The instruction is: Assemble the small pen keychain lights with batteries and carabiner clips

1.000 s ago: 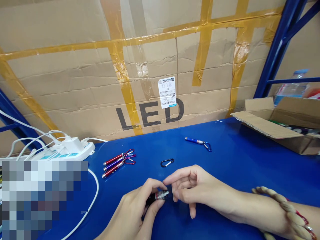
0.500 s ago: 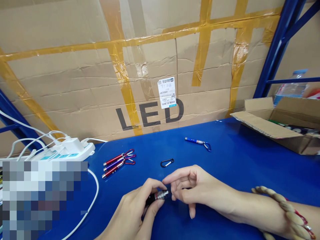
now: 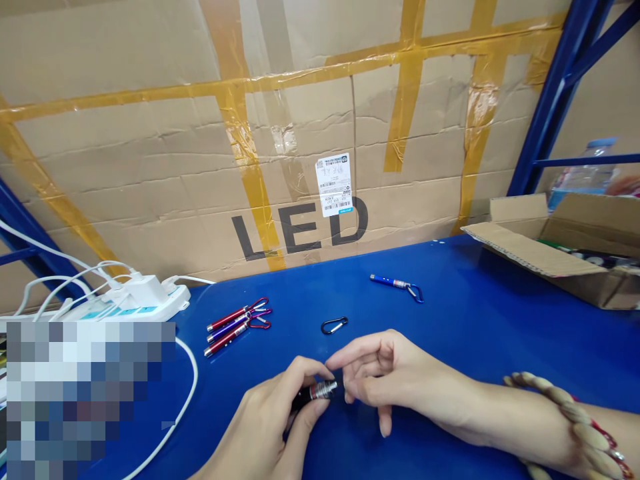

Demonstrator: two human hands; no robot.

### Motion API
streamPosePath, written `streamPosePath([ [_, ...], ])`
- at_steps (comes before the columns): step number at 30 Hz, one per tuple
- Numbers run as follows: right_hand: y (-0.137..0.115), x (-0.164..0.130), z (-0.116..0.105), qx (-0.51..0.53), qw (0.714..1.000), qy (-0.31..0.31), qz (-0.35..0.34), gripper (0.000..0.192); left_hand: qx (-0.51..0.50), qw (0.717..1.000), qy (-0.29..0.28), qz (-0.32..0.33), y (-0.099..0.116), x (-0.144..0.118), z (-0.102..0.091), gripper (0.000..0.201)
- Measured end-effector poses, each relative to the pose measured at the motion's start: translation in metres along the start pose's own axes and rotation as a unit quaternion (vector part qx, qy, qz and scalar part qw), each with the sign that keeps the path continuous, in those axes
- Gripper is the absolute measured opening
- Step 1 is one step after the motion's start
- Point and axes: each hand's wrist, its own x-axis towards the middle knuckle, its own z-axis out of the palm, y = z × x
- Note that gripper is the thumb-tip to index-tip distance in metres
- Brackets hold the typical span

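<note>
My left hand (image 3: 280,413) is closed around a black pen light (image 3: 323,389), pinching its barrel between thumb and index finger. The silver end points right, and the rear part is hidden in the palm. Close to that end, my right hand (image 3: 383,377) has its thumb and fingers drawn together at a small dark piece (image 3: 340,385), too small to name. Its index finger reaches to the left index fingertip. Just beyond the hands lies a loose black carabiner (image 3: 334,325).
Two red pen lights and a purple-blue pen light (image 3: 227,329) with carabiners lie at left. A blue pen light (image 3: 395,283) lies farther back. An open cardboard box (image 3: 540,253) stands at right, a white power strip (image 3: 165,303) with cables at left. A large LED carton (image 3: 300,133) backs the blue table.
Both hands stay almost where they were, with the pen light still in the left. Behind the box at far right, something blurred has shifted.
</note>
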Motion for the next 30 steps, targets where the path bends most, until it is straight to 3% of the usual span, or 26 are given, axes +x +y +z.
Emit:
streamPosePath([
  [16, 0.0, -0.0007, -0.0012, -0.002, 1.0, 0.001, -0.003, 0.032, -0.01, 1.0, -0.002, -0.002, 0.0017, 0.0009, -0.0002, 0.013],
  [22, -0.0049, -0.0027, -0.0041, 0.059, 0.996, 0.0, -0.062, 0.023, -0.003, 1.0, 0.019, -0.018, 0.0008, 0.0015, -0.0007, 0.013],
  [30, -0.0071, -0.0042, -0.004, 0.062, 0.997, 0.023, -0.047, 0.023, 0.007, 1.0, 0.007, -0.021, -0.0016, 0.0018, -0.0016, 0.013],
])
